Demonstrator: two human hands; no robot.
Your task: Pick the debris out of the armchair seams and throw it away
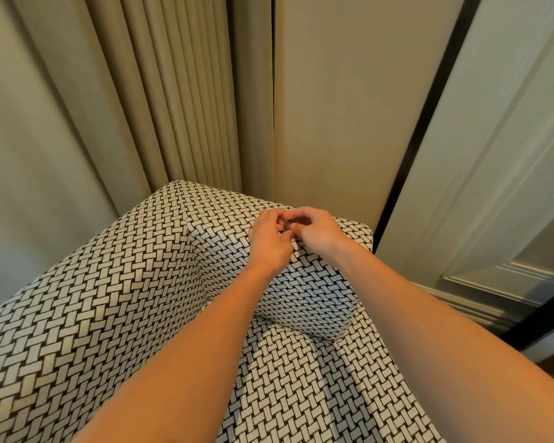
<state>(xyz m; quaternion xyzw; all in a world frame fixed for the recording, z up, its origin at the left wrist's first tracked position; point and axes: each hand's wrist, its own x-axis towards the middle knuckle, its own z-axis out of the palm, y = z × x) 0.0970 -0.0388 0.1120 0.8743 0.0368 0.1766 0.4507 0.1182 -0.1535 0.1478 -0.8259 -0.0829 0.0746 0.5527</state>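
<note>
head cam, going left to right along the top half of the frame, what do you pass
pleated curtain → plain beige wall panel → dark door frame strip → white panelled door

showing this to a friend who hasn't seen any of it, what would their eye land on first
Most likely the armchair, whose bold black-and-white basket-weave fabric fills the lower half of the view. Next, the left hand and right hand, bare arms reaching in from the bottom, meet fingertip to fingertip at the chair's upper edge, pinching at something small and dark between them. Behind hang beige pleated curtains, with a pale panelled door to the right.
</note>
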